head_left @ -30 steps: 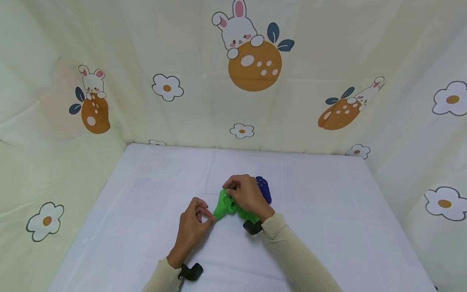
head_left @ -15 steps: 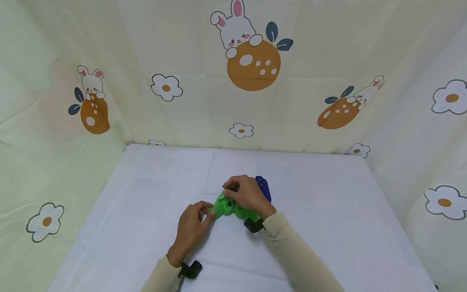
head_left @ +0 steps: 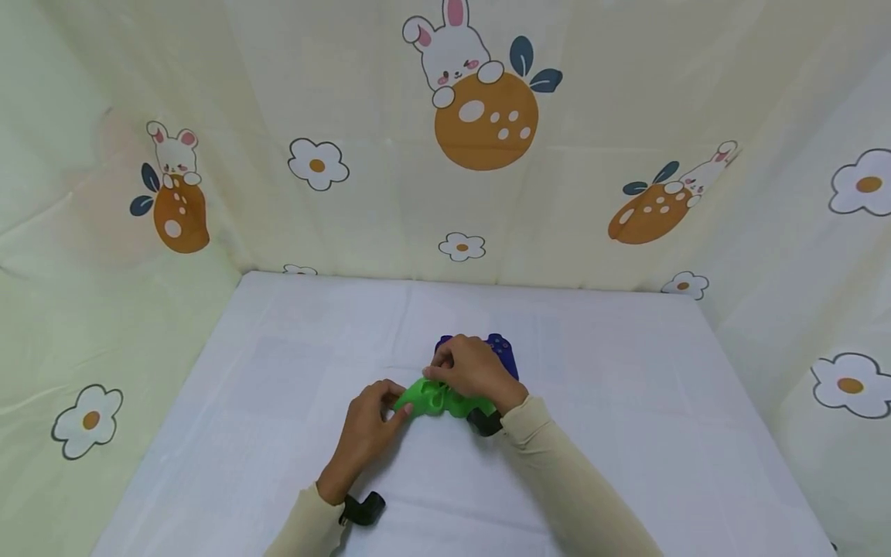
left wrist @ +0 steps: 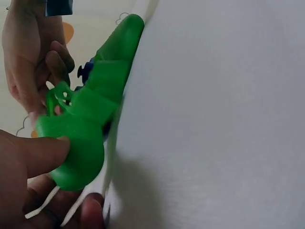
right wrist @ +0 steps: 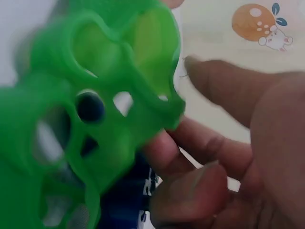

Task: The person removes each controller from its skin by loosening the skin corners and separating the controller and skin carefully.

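Observation:
A soft green game controller cover (head_left: 423, 396), hollow and with round openings (right wrist: 90, 107), is held just over the white table. My left hand (head_left: 367, 422) pinches its left grip end, the thumb (left wrist: 45, 155) pressing on the outside in the left wrist view. At the cover's upper edge my right hand (head_left: 476, 371) holds on with its fingertips; one fingertip (right wrist: 162, 148) touches the green rim in the right wrist view. Behind the cover and partly under the right hand lies a dark blue game controller (head_left: 504, 354). The right hand hides the controller's middle.
The white tabletop (head_left: 626, 433) spreads around both hands. A cream curtain (head_left: 376, 209) printed with rabbits and flowers hangs behind and at the sides. Each wrist carries a black camera mount (head_left: 365, 509).
The green cover has tipped from a raised, stretched pose to a lower, flatter one. My left fingers have shifted round its grip end. More of the blue controller shows behind the right hand.

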### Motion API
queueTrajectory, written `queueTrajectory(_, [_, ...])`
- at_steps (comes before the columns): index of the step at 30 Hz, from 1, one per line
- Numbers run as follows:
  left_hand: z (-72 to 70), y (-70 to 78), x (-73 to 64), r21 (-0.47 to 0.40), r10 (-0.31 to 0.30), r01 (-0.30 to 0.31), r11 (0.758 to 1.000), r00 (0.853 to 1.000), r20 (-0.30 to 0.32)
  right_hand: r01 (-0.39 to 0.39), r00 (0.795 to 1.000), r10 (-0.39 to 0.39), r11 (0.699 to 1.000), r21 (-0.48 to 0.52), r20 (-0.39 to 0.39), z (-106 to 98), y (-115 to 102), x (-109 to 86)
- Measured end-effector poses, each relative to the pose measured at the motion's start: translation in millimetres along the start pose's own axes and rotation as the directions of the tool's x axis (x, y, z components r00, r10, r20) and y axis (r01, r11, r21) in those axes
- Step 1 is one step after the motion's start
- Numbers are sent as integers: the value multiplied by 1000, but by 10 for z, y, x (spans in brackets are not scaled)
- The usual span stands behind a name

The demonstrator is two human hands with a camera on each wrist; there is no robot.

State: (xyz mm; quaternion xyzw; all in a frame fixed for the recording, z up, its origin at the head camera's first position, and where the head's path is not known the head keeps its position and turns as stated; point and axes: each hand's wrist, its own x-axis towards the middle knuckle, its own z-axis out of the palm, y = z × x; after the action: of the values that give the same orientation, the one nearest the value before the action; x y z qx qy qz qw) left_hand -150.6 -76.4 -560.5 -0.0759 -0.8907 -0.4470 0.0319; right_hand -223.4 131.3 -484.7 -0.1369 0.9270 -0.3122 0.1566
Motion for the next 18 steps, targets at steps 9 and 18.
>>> queueTrajectory(9, [-8,-7,-5,-95,-31,31,995,1000,-3,21,999,-21,1000,15,46,-40,-14,-20])
queueTrajectory(18, [-21,-21,-15,-100,-8,12,995,999,46,78,994,-90,980,183,62,1,34,9])
